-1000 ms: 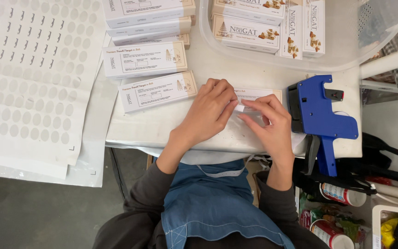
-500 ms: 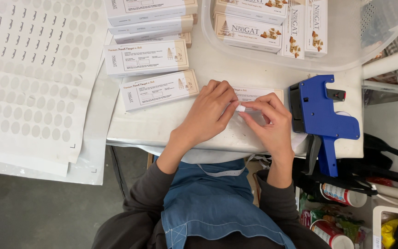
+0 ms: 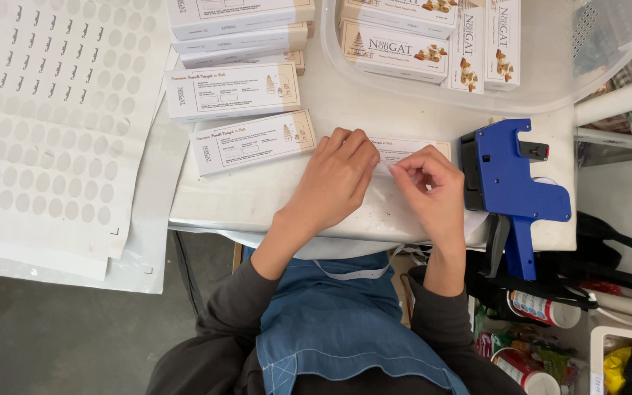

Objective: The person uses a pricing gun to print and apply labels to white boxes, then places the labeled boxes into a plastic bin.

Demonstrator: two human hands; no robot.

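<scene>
My left hand (image 3: 334, 183) and my right hand (image 3: 429, 194) meet over a white and tan carton (image 3: 411, 149) lying flat on the white table (image 3: 257, 197). Between the left thumb and the right fingertips sits a small white label (image 3: 382, 170), pinched from both sides just above the carton. The hands cover most of the carton; only its far edge and right end show. My right fingers are curled in tight.
A blue label gun (image 3: 510, 183) lies right of my right hand. Similar cartons (image 3: 251, 142) lie and stack to the left and back. A clear tub (image 3: 477, 99) holds more cartons. Round-sticker sheets (image 3: 45, 124) hang off the left. Cans (image 3: 543, 307) stand below right.
My right fingers have curled in and drawn closer to the left hand. The label, plainly seen between the fingertips earlier, is now mostly hidden. The view shifted slightly.
</scene>
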